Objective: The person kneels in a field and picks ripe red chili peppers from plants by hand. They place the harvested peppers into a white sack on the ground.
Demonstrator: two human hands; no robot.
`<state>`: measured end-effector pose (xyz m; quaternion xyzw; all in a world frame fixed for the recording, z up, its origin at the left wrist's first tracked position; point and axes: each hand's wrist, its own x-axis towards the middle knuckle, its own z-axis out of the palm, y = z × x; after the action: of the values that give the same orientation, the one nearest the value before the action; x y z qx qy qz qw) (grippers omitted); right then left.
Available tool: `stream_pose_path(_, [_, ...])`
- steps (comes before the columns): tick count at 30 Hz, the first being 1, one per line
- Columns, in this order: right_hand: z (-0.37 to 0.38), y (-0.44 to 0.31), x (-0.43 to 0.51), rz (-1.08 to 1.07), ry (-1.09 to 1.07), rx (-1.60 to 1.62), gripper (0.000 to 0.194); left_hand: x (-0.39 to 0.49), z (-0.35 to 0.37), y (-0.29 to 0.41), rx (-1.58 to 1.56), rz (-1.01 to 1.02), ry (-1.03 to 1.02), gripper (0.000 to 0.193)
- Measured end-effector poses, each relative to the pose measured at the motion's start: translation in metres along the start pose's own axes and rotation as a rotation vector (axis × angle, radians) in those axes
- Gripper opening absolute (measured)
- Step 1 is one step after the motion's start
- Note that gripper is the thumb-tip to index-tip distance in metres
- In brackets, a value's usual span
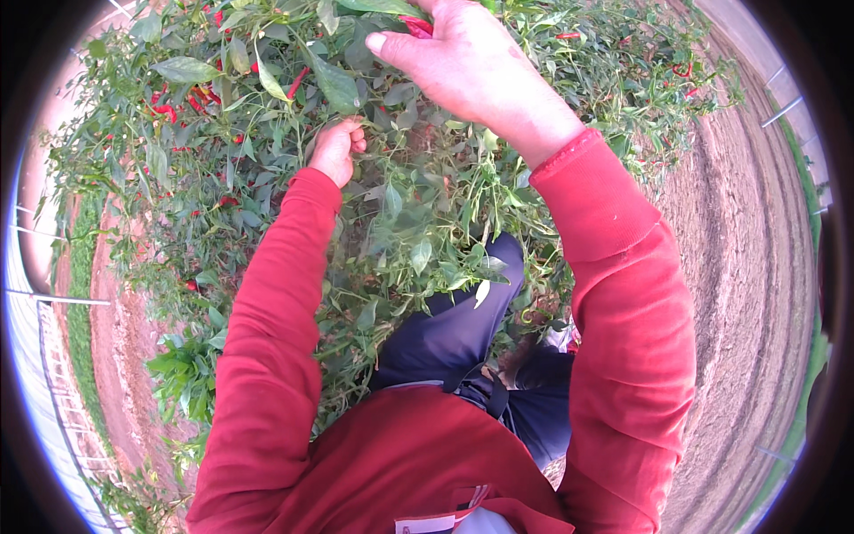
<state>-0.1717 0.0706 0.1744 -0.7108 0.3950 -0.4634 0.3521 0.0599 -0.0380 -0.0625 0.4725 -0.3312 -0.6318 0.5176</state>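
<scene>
My left hand (337, 151) is in the foliage of a chili pepper plant (393, 200), its fingers curled closed. They seem to grip a thin green stem, though leaves partly hide what is inside. Higher up, at the top edge of the view, my right hand (470, 67) has its thumb stretched out to the left. A red chili pepper (417, 27) shows between that thumb and the fingers, which are partly cut off by the frame. I cannot tell whether the hand grips it. Another red chili (298, 83) hangs among leaves above my left hand.
More red chilies (163, 110) hang at the left of the plants. My bent knee (500, 267) presses against the foliage. Bare furrowed soil (740, 267) runs along the right. A metal pole (73, 300) and a soil path (120, 320) are at the left.
</scene>
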Motion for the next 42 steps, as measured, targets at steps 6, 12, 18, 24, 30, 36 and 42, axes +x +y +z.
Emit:
stream_pose_path(6, [0.007,-0.004,0.000,0.001,0.032,-0.030,0.057,-0.009,0.042,-0.002,0.397,0.196,0.198,0.021])
stream_pose_path(12, [0.004,-0.002,-0.002,-0.002,0.065,-0.113,0.057,-0.049,0.080,0.015,1.431,0.834,0.045,0.021])
stream_pose_path(18, [0.000,-0.005,-0.001,0.017,0.049,-0.171,0.046,-0.029,0.106,0.086,0.220,0.204,-0.035,0.025])
stream_pose_path(24, [-0.006,-0.004,0.004,-0.103,0.041,-0.074,0.038,-0.013,0.088,0.107,1.030,0.169,-0.048,0.026])
stream_pose_path(30, [-0.012,0.002,-0.003,0.030,0.002,-0.090,0.036,0.011,0.091,0.070,1.099,0.334,0.068,0.026])
stream_pose_path(36, [-0.010,0.019,0.001,-0.168,0.073,-0.098,0.033,0.035,0.101,0.102,1.199,0.361,0.020,0.025])
stream_pose_path(42, [-0.016,0.023,0.006,-0.174,0.102,-0.164,0.038,0.044,0.110,0.128,1.269,0.360,-0.023,0.023])
